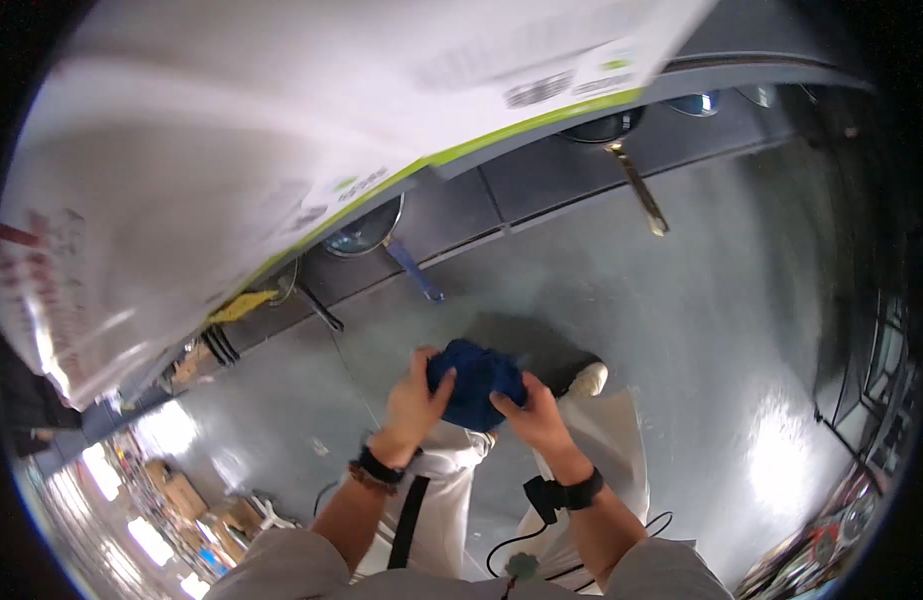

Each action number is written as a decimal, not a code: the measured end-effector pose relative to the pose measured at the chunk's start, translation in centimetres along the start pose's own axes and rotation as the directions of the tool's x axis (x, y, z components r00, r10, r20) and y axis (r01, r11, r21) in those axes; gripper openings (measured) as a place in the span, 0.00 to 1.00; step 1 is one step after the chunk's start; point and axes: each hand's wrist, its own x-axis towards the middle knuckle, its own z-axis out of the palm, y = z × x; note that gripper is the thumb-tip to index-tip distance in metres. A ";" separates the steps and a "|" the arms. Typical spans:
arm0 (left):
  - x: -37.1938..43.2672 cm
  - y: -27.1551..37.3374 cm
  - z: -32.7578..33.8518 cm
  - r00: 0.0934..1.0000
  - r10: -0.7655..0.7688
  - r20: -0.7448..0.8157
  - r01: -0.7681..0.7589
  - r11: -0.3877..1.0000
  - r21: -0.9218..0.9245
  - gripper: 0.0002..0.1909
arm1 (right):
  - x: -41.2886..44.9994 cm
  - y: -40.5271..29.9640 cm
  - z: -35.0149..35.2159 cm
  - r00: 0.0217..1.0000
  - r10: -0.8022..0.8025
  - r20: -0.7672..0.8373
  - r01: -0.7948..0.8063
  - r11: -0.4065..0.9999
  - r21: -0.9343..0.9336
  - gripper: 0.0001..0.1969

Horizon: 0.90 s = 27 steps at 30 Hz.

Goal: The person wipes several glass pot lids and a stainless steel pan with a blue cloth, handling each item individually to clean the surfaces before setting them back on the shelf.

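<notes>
A bunched dark blue cloth point(472, 390) is held between my two hands, in front of my body and above the floor. My left hand point(418, 394) grips its left side, with the thumb on top. On the opposite side my right hand point(532, 414) pinches the cloth near its right edge. The fabric is crumpled, so its full shape cannot be told. Black bands circle both wrists, and a black cable hangs near the right one.
Large white printed packaging point(281, 135) spans the upper left. Below it, a shelf point(499, 187) carries pans; a blue pan handle point(415, 270), a gold-coloured handle point(637, 187) and a black handle point(319, 307) jut over the grey floor point(679, 315). Cardboard boxes point(183, 495) stand lower left.
</notes>
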 end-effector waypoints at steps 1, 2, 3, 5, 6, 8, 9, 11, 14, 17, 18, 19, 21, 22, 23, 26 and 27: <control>1.7 0.0 -1.3 0.990 0.140 -0.033 -0.138 0.988 0.072 0.19 | 0.4 -0.1 -0.4 0.999 0.011 0.039 -0.008 0.997 -0.081 0.14; 2.8 -0.8 -1.9 0.957 0.286 -0.046 -0.277 0.950 0.144 0.18 | 0.9 -0.7 -0.1 0.999 0.010 0.051 -0.005 0.996 -0.092 0.14; 3.4 -2.3 -1.8 0.956 0.287 -0.055 -0.277 0.951 0.134 0.18 | 1.6 -1.7 0.5 0.998 0.008 0.061 0.000 0.992 -0.124 0.12; 5.1 -4.8 -1.6 0.980 0.198 -0.019 -0.198 0.966 -0.168 0.16 | 3.7 -2.6 1.6 0.996 -0.016 0.085 0.029 0.987 -0.155 0.11; 5.1 -3.5 -1.7 0.992 0.125 0.013 -0.122 0.983 -0.137 0.17 | 4.5 -2.5 1.8 0.997 0.030 0.066 -0.010 0.959 -0.283 0.11; 6.2 -4.2 -0.7 0.983 0.184 -0.001 -0.182 0.975 -0.127 0.17 | 6.1 -3.0 2.6 0.996 -0.064 0.065 0.084 0.916 -0.393 0.12; 6.8 -4.3 -0.3 0.971 0.240 -0.004 -0.239 0.963 -0.122 0.17 | 6.9 -2.7 2.6 0.994 -0.092 0.063 0.110 0.911 -0.397 0.12; 8.8 -5.9 1.2 0.960 0.271 -0.068 -0.279 0.942 -0.186 0.18 | 9.4 -3.2 2.5 0.964 -0.266 0.032 0.261 0.907 -0.331 0.13; 11.5 -5.4 2.0 0.932 0.322 -0.168 -0.356 0.902 -0.244 0.18 | 11.2 -5.6 3.2 0.915 -0.402 0.006 0.327 0.735 -0.594 0.15; 13.6 -6.4 2.8 0.869 0.417 -0.268 -0.493 0.780 -0.385 0.19 | 12.9 -7.7 5.5 0.796 -0.603 0.057 0.482 0.574 -0.662 0.17; 13.6 -7.0 3.2 0.861 0.426 -0.279 -0.508 0.752 -0.420 0.19 | 13.5 -7.7 6.2 0.831 -0.551 0.074 0.455 0.598 -0.660 0.17; 13.2 -7.2 3.8 0.864 0.420 -0.279 -0.504 0.728 -0.464 0.19 | 13.7 -7.7 6.3 0.875 -0.476 0.086 0.406 0.627 -0.665 0.16; 13.7 -6.8 3.2 0.919 0.388 -0.061 -0.355 0.754 -0.553 0.20 | 14.7 -7.5 5.7 0.891 -0.424 0.163 0.421 0.634 -0.649 0.18; 13.8 -7.4 3.1 0.886 0.434 -0.160 -0.449 0.720 -0.530 0.22 | 15.3 -7.1 5.1 0.887 -0.418 0.198 0.440 0.630 -0.640 0.17; 14.0 -8.3 2.6 0.892 0.411 -0.189 -0.445 0.719 -0.534 0.22 | 16.1 -6.7 4.7 0.882 -0.412 0.229 0.457 0.628 -0.630 0.16; 16.2 -12.2 4.0 0.926 0.100 -0.363 -0.332 0.669 -0.664 0.28 | 15.8 -8.1 6.3 0.930 -0.303 0.209 0.359 0.870 -0.338 0.10; 16.9 -13.1 4.5 0.828 0.001 -0.560 -0.402 0.698 -0.593 0.29 | 15.9 -8.2 6.4 0.923 -0.322 0.212 0.364 0.909 -0.203 0.09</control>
